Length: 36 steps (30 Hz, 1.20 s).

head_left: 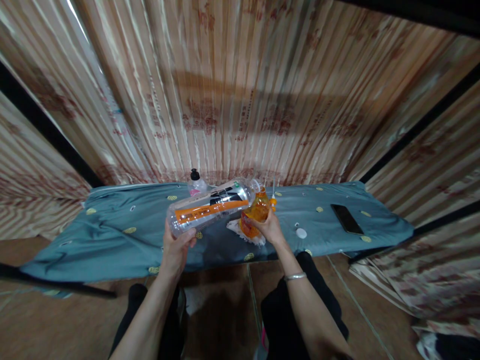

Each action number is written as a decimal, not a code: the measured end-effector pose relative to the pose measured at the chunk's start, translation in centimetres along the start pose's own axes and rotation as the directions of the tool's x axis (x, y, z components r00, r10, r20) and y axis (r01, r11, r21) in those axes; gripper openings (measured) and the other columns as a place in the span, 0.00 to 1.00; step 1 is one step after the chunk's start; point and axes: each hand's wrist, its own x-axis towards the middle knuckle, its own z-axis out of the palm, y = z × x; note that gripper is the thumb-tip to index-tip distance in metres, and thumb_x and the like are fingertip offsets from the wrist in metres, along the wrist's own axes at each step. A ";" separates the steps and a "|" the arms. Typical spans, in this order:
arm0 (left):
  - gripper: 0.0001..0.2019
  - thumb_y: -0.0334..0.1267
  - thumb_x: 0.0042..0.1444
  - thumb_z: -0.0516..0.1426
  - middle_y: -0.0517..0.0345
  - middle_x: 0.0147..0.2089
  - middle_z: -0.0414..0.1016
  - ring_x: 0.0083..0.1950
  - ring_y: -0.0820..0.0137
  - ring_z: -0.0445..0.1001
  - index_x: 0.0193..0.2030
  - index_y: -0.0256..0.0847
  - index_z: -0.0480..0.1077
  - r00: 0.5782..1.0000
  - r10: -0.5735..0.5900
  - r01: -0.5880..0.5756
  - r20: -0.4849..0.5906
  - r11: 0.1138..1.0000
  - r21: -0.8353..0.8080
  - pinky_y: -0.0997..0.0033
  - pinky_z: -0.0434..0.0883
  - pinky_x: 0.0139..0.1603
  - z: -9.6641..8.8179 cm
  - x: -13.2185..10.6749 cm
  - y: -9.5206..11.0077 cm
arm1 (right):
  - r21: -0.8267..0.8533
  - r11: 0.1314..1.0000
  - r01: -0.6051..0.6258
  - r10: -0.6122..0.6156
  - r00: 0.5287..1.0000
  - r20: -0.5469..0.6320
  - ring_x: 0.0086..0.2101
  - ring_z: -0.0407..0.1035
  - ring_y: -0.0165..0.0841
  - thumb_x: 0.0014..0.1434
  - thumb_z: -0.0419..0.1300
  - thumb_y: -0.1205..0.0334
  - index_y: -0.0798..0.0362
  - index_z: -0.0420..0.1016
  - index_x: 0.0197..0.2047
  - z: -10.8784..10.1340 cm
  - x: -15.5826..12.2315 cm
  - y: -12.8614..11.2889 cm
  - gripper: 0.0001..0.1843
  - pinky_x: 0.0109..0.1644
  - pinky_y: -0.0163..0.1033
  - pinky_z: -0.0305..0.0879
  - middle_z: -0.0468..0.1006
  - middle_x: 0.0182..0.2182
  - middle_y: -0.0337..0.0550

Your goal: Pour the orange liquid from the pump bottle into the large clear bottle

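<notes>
My left hand [179,246] grips the base of a large clear plastic bottle [208,207] with an orange and silver label. The bottle lies tilted over on its side, its neck at the mouth of a smaller orange bottle [261,204]. Around that orange bottle my right hand [268,226] is closed, and the bottle leans a little. Under it lies a crumpled white cloth or tissue [240,231]. Just behind, an orange pump top [273,203] with a thin tube stands beside my right fingers. Whether liquid passes between the bottles I cannot make out.
A teal sheet with yellow prints covers the bench [142,215]. On it are a small clear bottle with a black cap [195,183], a white round cap [301,233] and a black phone [345,219]. Dark metal posts [423,125] and striped curtains [225,90] surround it.
</notes>
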 end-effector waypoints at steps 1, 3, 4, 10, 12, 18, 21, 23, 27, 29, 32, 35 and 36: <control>0.28 0.39 0.34 0.74 0.65 0.35 0.75 0.26 0.79 0.66 0.43 0.42 0.72 1.000 0.002 -0.002 -0.005 1.000 0.004 0.80 0.61 0.20 0.0 0.0 0.0 | 0.001 1.000 0.003 -0.003 1.000 -0.002 0.53 0.79 0.51 0.41 0.79 0.46 0.50 0.73 0.56 0.0 0.0 -0.1 0.42 0.60 0.55 0.74 0.85 0.53 0.52; 0.29 0.39 0.34 0.74 0.65 0.35 0.75 0.26 0.79 0.67 0.45 0.43 0.71 1.000 0.010 -0.010 -0.009 1.000 0.010 0.81 0.61 0.21 0.0 0.0 0.0 | 0.002 1.000 0.006 -0.006 1.000 -0.003 0.53 0.80 0.50 0.41 0.79 0.47 0.50 0.73 0.56 0.0 0.0 -0.1 0.41 0.60 0.55 0.74 0.85 0.52 0.51; 0.30 0.39 0.35 0.74 0.66 0.34 0.75 0.26 0.79 0.67 0.47 0.43 0.71 1.000 0.013 -0.012 -0.007 1.000 0.012 0.81 0.61 0.21 0.0 -0.1 0.0 | 0.001 1.000 0.006 -0.006 1.000 -0.001 0.53 0.80 0.50 0.42 0.79 0.47 0.49 0.73 0.56 0.0 0.0 -0.1 0.40 0.60 0.55 0.74 0.85 0.52 0.51; 0.31 0.39 0.35 0.74 0.65 0.36 0.76 0.27 0.79 0.67 0.50 0.45 0.72 1.000 0.007 -0.007 0.003 1.000 0.017 0.81 0.61 0.21 0.0 0.0 0.1 | -0.001 1.000 0.001 -0.001 1.000 0.002 0.54 0.79 0.50 0.42 0.79 0.47 0.49 0.73 0.56 0.0 0.0 -0.1 0.41 0.60 0.55 0.74 0.85 0.53 0.51; 0.32 0.39 0.35 0.74 0.64 0.37 0.76 0.26 0.79 0.66 0.51 0.45 0.72 1.000 0.015 -0.016 0.007 1.000 0.017 0.80 0.61 0.21 0.0 0.0 0.1 | 0.010 1.000 0.002 -0.002 1.000 0.006 0.54 0.79 0.50 0.42 0.79 0.47 0.50 0.73 0.56 0.0 -0.1 -0.1 0.41 0.60 0.55 0.74 0.85 0.53 0.52; 0.34 0.39 0.34 0.74 0.65 0.36 0.76 0.26 0.79 0.66 0.51 0.45 0.71 1.000 0.009 -0.009 -0.006 1.000 0.003 0.81 0.60 0.19 0.2 -0.1 0.2 | 0.012 1.000 -0.002 0.002 1.000 -0.009 0.53 0.80 0.51 0.41 0.79 0.49 0.51 0.73 0.57 0.0 -0.2 -0.5 0.41 0.60 0.55 0.75 0.85 0.52 0.53; 0.32 0.38 0.34 0.74 0.64 0.36 0.76 0.26 0.79 0.67 0.49 0.45 0.71 1.000 0.001 -0.001 -0.010 1.000 -0.003 0.82 0.62 0.20 0.3 -0.1 0.2 | 0.004 1.000 -0.007 0.007 1.000 -0.005 0.53 0.80 0.50 0.41 0.79 0.49 0.50 0.73 0.56 -0.1 -0.2 -0.6 0.41 0.59 0.54 0.76 0.85 0.52 0.52; 0.31 0.38 0.34 0.74 0.64 0.35 0.75 0.25 0.79 0.67 0.48 0.45 0.72 1.000 0.005 -0.005 -0.001 1.000 -0.009 0.81 0.62 0.19 0.3 -0.1 0.2 | -0.004 1.000 -0.003 0.003 1.000 -0.007 0.53 0.80 0.50 0.41 0.79 0.48 0.50 0.73 0.56 -0.1 -0.2 -0.6 0.41 0.59 0.54 0.75 0.85 0.52 0.52; 0.28 0.37 0.36 0.73 0.64 0.34 0.74 0.25 0.79 0.65 0.47 0.44 0.72 0.999 0.036 -0.035 0.020 0.999 -0.010 0.82 0.59 0.18 0.3 0.0 0.1 | -0.009 1.000 0.005 -0.005 1.000 -0.016 0.53 0.80 0.51 0.41 0.79 0.48 0.50 0.73 0.57 0.0 -0.1 -0.4 0.41 0.59 0.54 0.75 0.85 0.53 0.52; 0.28 0.37 0.36 0.73 0.64 0.35 0.74 0.25 0.80 0.66 0.46 0.43 0.72 0.999 0.034 -0.034 0.019 0.999 -0.008 0.82 0.60 0.18 0.2 0.0 0.1 | -0.017 1.000 -0.003 0.002 1.000 -0.017 0.54 0.79 0.51 0.41 0.79 0.48 0.50 0.73 0.57 0.0 -0.1 -0.4 0.41 0.60 0.55 0.75 0.85 0.53 0.52; 0.29 0.38 0.36 0.73 0.65 0.34 0.75 0.24 0.80 0.66 0.47 0.43 0.71 1.000 0.019 -0.019 0.018 1.000 -0.003 0.82 0.60 0.19 0.1 0.1 0.1 | -0.027 1.000 -0.002 0.002 1.000 -0.012 0.54 0.79 0.51 0.42 0.79 0.48 0.50 0.73 0.56 0.0 -0.1 -0.4 0.41 0.60 0.54 0.75 0.85 0.53 0.52; 0.31 0.38 0.35 0.74 0.65 0.35 0.76 0.24 0.79 0.67 0.48 0.44 0.71 1.000 0.007 -0.007 0.010 1.000 0.002 0.81 0.61 0.19 0.2 0.1 0.1 | -0.023 1.000 -0.002 0.002 1.000 -0.006 0.54 0.80 0.51 0.42 0.78 0.47 0.50 0.73 0.56 0.0 -0.1 -0.5 0.40 0.60 0.53 0.75 0.85 0.53 0.52; 0.31 0.39 0.34 0.74 0.65 0.35 0.76 0.24 0.79 0.66 0.48 0.44 0.71 1.000 0.008 -0.008 0.007 1.000 0.002 0.81 0.61 0.19 0.2 0.0 0.2 | -0.021 1.000 -0.007 0.007 1.000 -0.007 0.54 0.79 0.51 0.42 0.78 0.47 0.51 0.73 0.56 0.0 -0.1 -0.6 0.40 0.60 0.54 0.75 0.85 0.53 0.53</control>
